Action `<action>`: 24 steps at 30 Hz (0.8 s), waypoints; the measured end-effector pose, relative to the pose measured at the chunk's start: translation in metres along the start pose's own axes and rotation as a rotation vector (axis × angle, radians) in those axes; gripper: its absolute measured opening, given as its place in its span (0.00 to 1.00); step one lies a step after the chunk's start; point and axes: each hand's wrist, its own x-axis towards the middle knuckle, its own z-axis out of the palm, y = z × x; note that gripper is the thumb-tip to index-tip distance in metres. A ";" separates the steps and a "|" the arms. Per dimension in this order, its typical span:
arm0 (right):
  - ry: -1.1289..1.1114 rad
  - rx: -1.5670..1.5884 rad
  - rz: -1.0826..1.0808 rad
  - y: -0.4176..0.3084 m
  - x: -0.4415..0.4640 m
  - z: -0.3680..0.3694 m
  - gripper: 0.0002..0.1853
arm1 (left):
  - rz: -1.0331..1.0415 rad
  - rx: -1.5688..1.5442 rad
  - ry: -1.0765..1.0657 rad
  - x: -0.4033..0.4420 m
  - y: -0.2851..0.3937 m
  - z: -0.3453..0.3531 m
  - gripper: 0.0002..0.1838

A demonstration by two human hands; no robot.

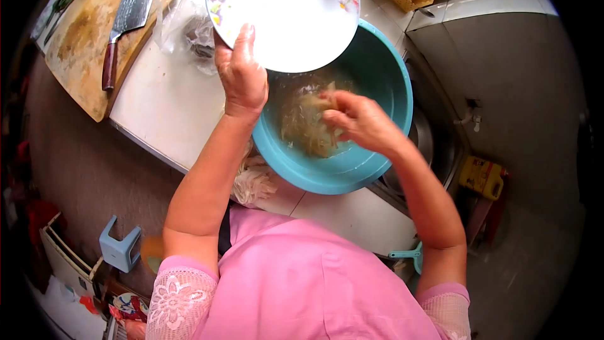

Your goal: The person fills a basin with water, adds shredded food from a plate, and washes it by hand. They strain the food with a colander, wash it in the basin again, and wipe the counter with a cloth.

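I hold the flowered white plate (283, 12) by its near-left edge in my left grip (242, 82), partly over the teal basin (283, 174). My right grip (363, 123) is half-curled, just by the basin's pale shreds (305, 123); I can't tell whether it pinches any.

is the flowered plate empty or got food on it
Empty as far as it shows: the plate, held in the left hand, has a bare white middle; its top edge is cut off.
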 end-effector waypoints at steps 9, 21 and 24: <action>0.418 -0.574 -0.148 0.024 0.058 0.039 0.42 | 0.018 0.044 -0.053 0.000 -0.001 -0.003 0.18; 0.328 0.147 -0.072 -0.010 0.008 0.014 0.11 | 0.015 0.029 -0.045 0.002 -0.004 -0.007 0.18; 0.174 0.056 0.001 0.001 -0.009 -0.006 0.22 | 0.028 0.040 -0.044 0.003 -0.004 -0.007 0.17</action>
